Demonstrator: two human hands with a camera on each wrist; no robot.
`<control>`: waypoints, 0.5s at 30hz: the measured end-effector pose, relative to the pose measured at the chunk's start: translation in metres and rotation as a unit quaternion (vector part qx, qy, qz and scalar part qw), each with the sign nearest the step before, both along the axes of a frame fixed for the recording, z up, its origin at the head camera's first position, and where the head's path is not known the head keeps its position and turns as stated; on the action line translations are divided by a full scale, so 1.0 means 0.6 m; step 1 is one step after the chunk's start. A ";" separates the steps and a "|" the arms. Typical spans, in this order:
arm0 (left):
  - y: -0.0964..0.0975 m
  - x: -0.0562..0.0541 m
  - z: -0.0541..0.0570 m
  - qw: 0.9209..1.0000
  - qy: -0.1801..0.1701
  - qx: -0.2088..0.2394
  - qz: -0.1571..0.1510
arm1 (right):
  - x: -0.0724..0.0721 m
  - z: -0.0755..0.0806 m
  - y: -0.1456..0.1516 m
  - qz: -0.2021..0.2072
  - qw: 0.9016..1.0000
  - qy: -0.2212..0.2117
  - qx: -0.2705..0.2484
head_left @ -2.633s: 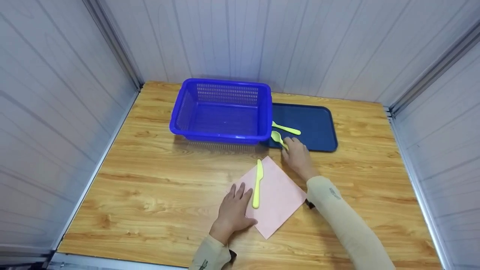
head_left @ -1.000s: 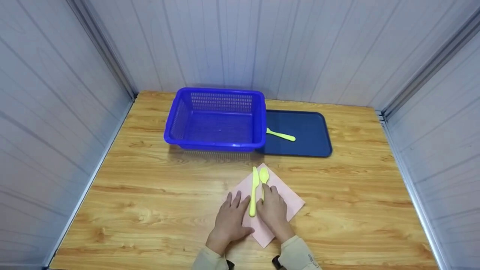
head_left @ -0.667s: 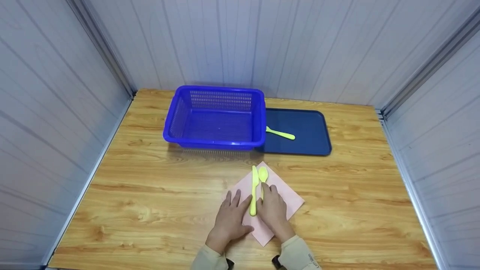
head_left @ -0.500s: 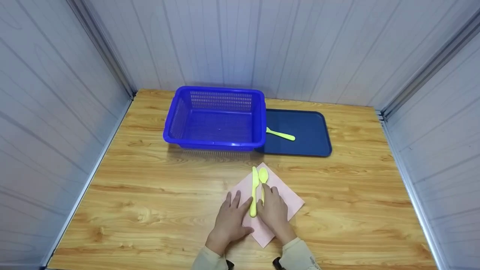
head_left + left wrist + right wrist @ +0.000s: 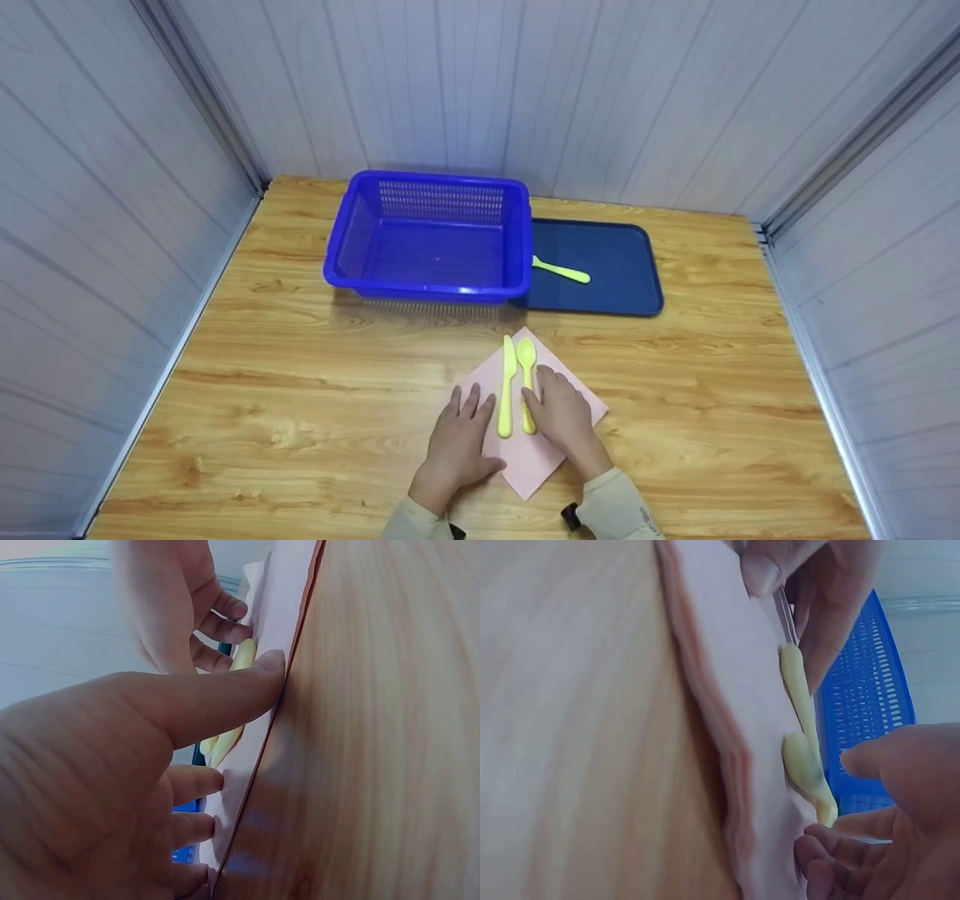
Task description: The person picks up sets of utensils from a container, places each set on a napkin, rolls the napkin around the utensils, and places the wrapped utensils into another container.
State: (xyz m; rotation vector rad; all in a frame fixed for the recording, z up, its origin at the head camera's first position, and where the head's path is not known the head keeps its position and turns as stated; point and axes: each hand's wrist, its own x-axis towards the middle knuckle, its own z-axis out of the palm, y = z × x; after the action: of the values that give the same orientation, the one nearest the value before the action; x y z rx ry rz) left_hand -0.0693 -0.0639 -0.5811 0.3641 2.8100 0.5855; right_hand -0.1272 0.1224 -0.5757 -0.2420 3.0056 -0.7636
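Note:
A yellow-green plastic knife [image 5: 505, 390] and a matching spoon [image 5: 526, 356] lie side by side on a folded pink napkin [image 5: 527, 469] turned cornerwise. My left hand [image 5: 456, 442] rests with spread fingers on the napkin's left side; in the left wrist view its thumb [image 5: 225, 699] touches the edge. Just right of the spoon is my right hand [image 5: 564, 414], thumb and fingers apart, the thumb close to the handle. The right wrist view shows the spoon [image 5: 804, 765] lying loose, with fingertips [image 5: 810, 847] at the napkin.
Behind the napkin stands a blue plastic basket [image 5: 439, 289]. It overlaps the left end of a dark blue tray [image 5: 619, 289]. On that tray lies a yellow-green utensil [image 5: 564, 271], its head hidden by the basket. Pale panels wall in the wooden table [image 5: 300, 390].
My right hand has carried the spoon from the tray to the napkin, right of the knife. It has since let go and shifted right. My left hand has stayed on the napkin.

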 end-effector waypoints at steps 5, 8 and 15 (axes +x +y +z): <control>0.000 0.002 -0.002 1.000 -0.019 0.002 0.003 | -0.037 0.013 0.017 -0.001 1.000 0.031 0.002; -0.001 0.006 -0.005 1.000 -0.024 0.010 0.006 | -0.073 0.021 0.025 -0.003 0.999 0.053 0.009; -0.002 0.000 -0.002 1.000 0.010 0.005 -0.001 | -0.215 0.044 0.044 -0.001 0.991 0.127 0.037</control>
State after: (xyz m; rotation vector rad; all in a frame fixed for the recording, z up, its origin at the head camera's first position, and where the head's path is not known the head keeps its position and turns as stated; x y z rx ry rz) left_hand -0.0693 -0.0652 -0.5826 0.3775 2.8257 0.5979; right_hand -0.2561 0.1485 -0.5490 -0.3608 3.2650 -0.6649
